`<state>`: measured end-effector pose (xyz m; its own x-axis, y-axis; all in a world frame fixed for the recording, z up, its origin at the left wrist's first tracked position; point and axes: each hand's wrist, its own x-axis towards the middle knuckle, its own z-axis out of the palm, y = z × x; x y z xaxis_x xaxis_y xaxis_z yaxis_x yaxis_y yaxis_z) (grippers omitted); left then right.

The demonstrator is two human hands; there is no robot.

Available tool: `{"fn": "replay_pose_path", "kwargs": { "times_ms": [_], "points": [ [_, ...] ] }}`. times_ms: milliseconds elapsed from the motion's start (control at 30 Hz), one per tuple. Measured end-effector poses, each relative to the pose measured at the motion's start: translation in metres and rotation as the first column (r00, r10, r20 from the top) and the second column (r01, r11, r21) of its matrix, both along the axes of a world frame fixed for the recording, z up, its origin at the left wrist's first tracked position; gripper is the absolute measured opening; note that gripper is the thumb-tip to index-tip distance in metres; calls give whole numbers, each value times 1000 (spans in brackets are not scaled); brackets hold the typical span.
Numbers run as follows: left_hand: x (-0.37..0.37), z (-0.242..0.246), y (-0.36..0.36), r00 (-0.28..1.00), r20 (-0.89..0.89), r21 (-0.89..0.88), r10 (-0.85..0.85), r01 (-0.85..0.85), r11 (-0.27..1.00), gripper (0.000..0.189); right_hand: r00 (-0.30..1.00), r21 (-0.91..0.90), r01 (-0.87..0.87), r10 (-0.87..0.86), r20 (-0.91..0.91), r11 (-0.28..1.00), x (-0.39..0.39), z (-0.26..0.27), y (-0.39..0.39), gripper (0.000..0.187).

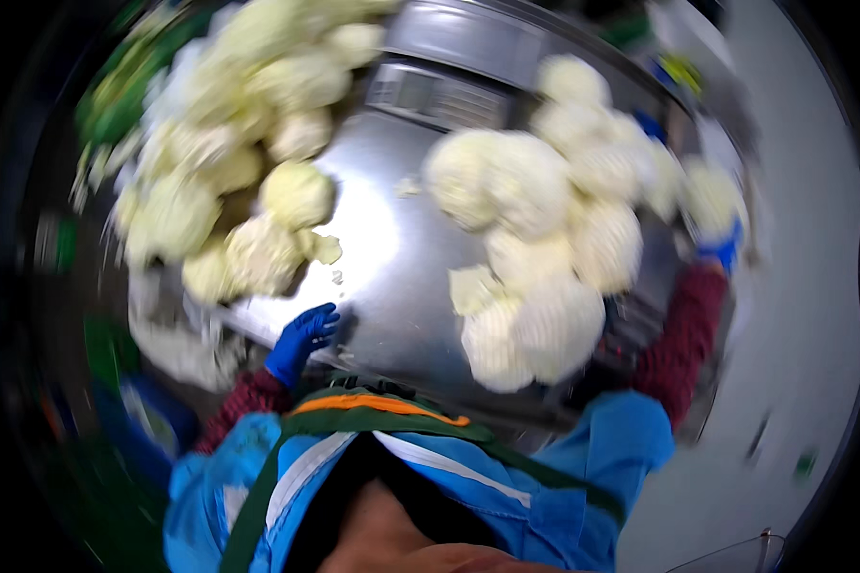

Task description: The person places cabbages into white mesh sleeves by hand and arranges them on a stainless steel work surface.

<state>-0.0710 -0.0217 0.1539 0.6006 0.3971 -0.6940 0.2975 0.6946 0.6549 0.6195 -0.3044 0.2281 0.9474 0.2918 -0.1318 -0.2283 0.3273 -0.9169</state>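
Observation:
My right hand [722,247], in a blue glove, is stretched far out to the right with a pale cabbage head [713,192] in its grip. My left hand [304,344], gloved the same way, hovers at the near edge of the steel table [394,286] with nothing in it and its fingers apart. Right of the middle lies a pile of whitish cabbage heads [560,326] with a ridged look; blur hides whether they are wrapped. Yellower cabbage heads [297,193] are heaped on the left, beside a loose leaf piece [326,248].
A scale with a keypad and display [437,97] stands at the back of the table. Green leafy trimmings [125,93] lie beyond the left heap. A blue container [150,415] is on the floor at lower left. A pale wall or floor surface [795,215] runs along the right.

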Motion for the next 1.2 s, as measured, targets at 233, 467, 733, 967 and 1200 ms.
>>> {"fn": "replay_pose_path", "kwargs": {
  "times_ms": [233,467,733,967,1200],
  "points": [
    [-15,8,-12,861,-346,91,374,-366,926,31,992,-786,-42,118,40,617,151,-99,-37,47],
    [-17,-8,-10,823,-330,310,462,-368,877,32,956,-971,6,284,75,239,189,-117,-25,39],
    [-113,9,169,542,81,872,837,-445,203,65,771,-835,-23,542,335,550,101,-53,53,37],
    [-138,7,271,673,370,428,641,-736,525,55,565,-747,-318,749,345,584,-226,52,206,34],
    [-140,-6,265,574,572,427,586,-818,385,56,543,-471,-735,839,20,487,-434,-8,325,35]
  ]
}}
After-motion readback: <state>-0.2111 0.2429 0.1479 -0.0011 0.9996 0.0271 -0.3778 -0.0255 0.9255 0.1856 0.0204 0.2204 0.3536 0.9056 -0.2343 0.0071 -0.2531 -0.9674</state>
